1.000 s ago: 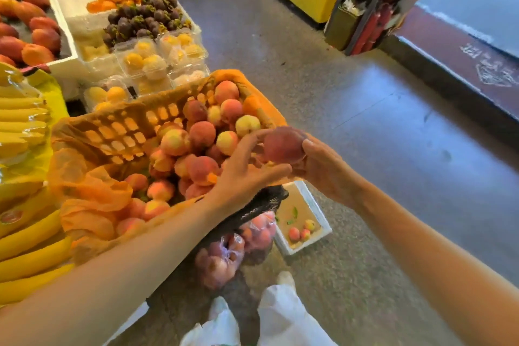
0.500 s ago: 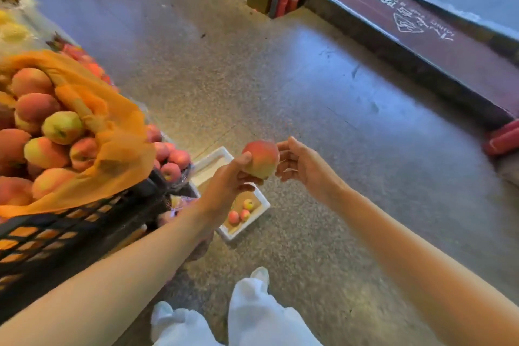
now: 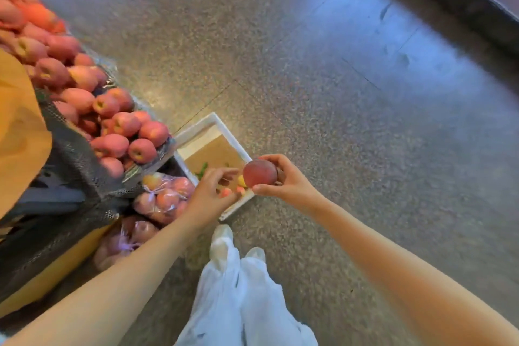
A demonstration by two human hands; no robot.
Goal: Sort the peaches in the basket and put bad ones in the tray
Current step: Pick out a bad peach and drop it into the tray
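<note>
The speckled floor (image 3: 337, 93) is stretching out on every side of the white tray (image 3: 207, 121), which is lying flat on it. Left of the tray, the black mesh basket (image 3: 70, 149) with its orange liner (image 3: 19, 126) is filling the edge of the view; its peaches are not showing from here. Between basket and tray a heap of red fruit (image 3: 112, 121) is sitting, its lowest pieces just beside the tray's left rim. Below the tray, the person's white trousers (image 3: 238, 303) and shoes (image 3: 222, 236) are showing, one toe near the tray's lower corner. Clear bags of fruit (image 3: 165, 196) are lying against the tray's lower left side.

The right hand (image 3: 289, 182) is hovering over the tray's right edge, its grip curling round a dark red peach (image 3: 259, 173) — fingers on top, thumb underneath. The left hand (image 3: 210, 194) is hanging over the tray's lower part, its grip loosely spread and holding nothing, fingertips pointing toward the peach without touching it.

Inside the tray, on brown lining, a few small peaches (image 3: 226, 192) and a green leaf (image 3: 202, 170) are lying — partly hidden by the left hand.
</note>
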